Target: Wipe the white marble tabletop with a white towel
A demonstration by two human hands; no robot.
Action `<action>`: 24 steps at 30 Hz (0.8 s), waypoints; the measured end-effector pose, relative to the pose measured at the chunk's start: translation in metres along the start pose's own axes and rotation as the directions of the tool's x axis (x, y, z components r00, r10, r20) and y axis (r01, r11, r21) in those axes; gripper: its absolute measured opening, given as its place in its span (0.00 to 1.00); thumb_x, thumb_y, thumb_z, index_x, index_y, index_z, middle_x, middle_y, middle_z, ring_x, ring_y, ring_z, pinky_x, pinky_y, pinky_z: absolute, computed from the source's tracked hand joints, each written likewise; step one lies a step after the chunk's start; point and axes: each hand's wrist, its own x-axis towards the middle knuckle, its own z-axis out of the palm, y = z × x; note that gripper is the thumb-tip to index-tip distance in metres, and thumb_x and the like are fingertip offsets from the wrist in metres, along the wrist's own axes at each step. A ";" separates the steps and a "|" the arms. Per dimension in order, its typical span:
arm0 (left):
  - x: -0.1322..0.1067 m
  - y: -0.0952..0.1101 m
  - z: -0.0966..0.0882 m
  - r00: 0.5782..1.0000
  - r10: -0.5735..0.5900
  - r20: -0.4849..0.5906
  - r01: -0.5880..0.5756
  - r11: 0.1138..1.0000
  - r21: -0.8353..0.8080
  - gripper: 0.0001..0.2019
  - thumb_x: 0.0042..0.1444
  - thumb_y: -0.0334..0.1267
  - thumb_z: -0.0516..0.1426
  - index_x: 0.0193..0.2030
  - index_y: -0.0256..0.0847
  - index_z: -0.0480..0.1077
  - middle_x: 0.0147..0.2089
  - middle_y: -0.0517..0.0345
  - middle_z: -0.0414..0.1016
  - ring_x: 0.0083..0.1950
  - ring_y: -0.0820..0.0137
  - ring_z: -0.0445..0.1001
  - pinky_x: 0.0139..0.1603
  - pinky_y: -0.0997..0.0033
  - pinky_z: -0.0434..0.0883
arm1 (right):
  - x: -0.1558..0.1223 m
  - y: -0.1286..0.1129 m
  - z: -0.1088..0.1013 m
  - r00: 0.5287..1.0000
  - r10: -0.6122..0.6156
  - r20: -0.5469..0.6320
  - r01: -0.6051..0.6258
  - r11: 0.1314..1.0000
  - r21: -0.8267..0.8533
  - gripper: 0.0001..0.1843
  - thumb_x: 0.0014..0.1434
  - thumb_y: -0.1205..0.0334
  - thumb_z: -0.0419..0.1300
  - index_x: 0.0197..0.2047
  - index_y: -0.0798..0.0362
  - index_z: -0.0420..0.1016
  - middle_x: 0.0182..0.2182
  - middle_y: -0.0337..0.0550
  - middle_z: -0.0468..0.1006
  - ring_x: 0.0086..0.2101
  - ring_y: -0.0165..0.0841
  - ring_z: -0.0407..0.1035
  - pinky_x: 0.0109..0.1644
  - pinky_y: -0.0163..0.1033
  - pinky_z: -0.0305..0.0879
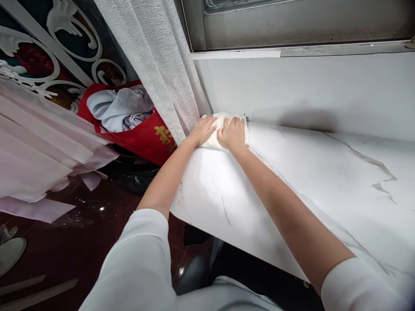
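Both my hands rest side by side on a white cloth (222, 124) in the far left corner of a white marble-look tabletop (292, 185), right against the wall. My left hand (203, 129) lies flat on the cloth's left part, fingers stretched out toward the wall. My right hand (232, 134) presses on the cloth's middle, fingers together and laid flat. Most of the cloth is hidden under my hands.
A grey-white curtain (162, 65) hangs just left of my hands, touching the table's corner. Beyond it, a red bag (142, 138) holds grey clothes. Pink fabric (42, 142) lies at the left over a dark red floor (81, 242). A window sill (292, 52) runs above the wall.
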 end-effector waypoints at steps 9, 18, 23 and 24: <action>-0.044 0.039 0.008 0.999 0.037 0.022 -0.038 0.999 0.022 0.28 0.68 0.44 0.40 0.71 0.37 0.54 0.76 0.48 0.49 0.77 0.64 0.44 0.76 0.57 0.41 | -0.059 0.010 -0.030 0.999 -0.026 0.019 0.027 0.999 -0.029 0.30 0.65 0.63 0.44 0.65 0.73 0.61 0.62 0.77 0.64 0.62 0.58 0.58 0.64 0.67 0.46; -0.160 0.124 0.024 0.998 -0.005 -0.066 0.008 0.999 0.051 0.26 0.69 0.45 0.42 0.70 0.39 0.55 0.76 0.47 0.50 0.77 0.58 0.43 0.76 0.48 0.45 | -0.169 0.030 -0.085 0.983 -0.182 0.037 0.184 0.981 -0.064 0.31 0.64 0.62 0.45 0.65 0.70 0.62 0.61 0.73 0.66 0.62 0.57 0.59 0.64 0.63 0.51; -0.217 0.178 0.028 0.997 -0.026 -0.067 0.029 0.999 0.046 0.28 0.68 0.46 0.43 0.71 0.33 0.54 0.76 0.40 0.49 0.77 0.55 0.42 0.76 0.49 0.44 | -0.229 0.045 -0.118 0.964 -0.262 0.044 0.265 0.960 -0.091 0.31 0.64 0.61 0.46 0.66 0.70 0.63 0.62 0.71 0.66 0.63 0.57 0.59 0.65 0.62 0.53; -0.224 0.187 0.029 0.998 -0.033 -0.059 0.035 0.998 0.044 0.29 0.68 0.46 0.43 0.71 0.32 0.54 0.75 0.38 0.48 0.77 0.55 0.42 0.77 0.50 0.43 | -0.237 0.048 -0.123 0.963 -0.267 0.045 0.270 0.958 -0.092 0.31 0.64 0.61 0.46 0.66 0.70 0.64 0.62 0.71 0.66 0.63 0.57 0.59 0.65 0.62 0.53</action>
